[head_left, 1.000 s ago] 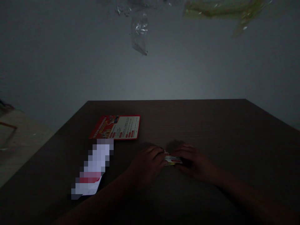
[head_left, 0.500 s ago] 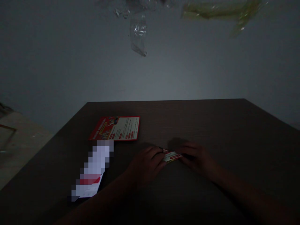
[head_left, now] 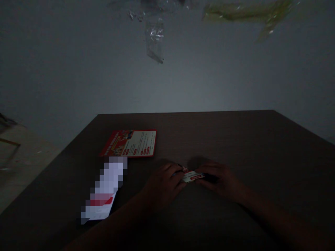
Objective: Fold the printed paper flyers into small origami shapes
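Between my two hands, low over the table's middle, is a small folded printed card [head_left: 190,176] in white and red with a dark edge. My left hand [head_left: 162,184] is closed around its left end, and the fingers hide that part. My right hand [head_left: 220,177] pinches the right end between thumb and fingers. The dim light keeps me from telling how many layers the card has. Up and to the left, a red and white printed leaflet [head_left: 141,143] lies flat on the table.
Beside my left forearm lies a lit phone [head_left: 101,211], its screen mostly blurred out. The dark wooden table [head_left: 214,132] reaches a grey wall [head_left: 199,76]. Clear tape scraps [head_left: 155,40] and yellow tape [head_left: 240,12] cling to the wall. A pale floor [head_left: 28,157] shows at left.
My right hand has shifted slightly left, with its fingers now over the card's right end. The card has turned a little and lies more level. My left hand has barely moved.
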`<state>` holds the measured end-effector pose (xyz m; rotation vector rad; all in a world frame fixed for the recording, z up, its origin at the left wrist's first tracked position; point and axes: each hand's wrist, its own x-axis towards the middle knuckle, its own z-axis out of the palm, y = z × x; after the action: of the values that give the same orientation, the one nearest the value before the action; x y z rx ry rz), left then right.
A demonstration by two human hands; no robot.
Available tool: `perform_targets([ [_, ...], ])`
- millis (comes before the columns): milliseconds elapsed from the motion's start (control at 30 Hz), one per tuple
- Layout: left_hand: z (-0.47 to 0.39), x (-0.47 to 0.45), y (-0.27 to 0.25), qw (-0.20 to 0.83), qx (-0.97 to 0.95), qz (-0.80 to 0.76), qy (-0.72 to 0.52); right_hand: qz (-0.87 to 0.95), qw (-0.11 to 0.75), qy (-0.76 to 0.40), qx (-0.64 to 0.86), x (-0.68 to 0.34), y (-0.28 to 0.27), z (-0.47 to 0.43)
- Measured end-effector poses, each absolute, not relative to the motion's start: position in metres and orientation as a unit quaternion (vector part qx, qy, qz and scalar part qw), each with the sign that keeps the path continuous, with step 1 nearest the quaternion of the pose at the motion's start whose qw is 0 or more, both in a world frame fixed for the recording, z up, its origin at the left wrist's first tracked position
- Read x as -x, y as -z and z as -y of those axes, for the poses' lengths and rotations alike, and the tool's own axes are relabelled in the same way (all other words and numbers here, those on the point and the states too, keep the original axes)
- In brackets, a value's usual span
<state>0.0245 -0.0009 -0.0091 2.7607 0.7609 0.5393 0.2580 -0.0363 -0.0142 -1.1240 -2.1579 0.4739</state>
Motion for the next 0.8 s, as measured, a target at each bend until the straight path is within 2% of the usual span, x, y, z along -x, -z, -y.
perform_targets([
  [333,0.0025,-0.0241,0.0119,0.112,-0.940,-0.267,-0.179,0.828,0.370,-0.147,0.395,-0.2556,0.0171,0.0384],
  [800,0.0015,-0.0244,0.0100,0.126,-0.939,-0.266,-0.180,0.832,0.352,-0.176,0.390,-0.2545,0.0178,0.0383],
])
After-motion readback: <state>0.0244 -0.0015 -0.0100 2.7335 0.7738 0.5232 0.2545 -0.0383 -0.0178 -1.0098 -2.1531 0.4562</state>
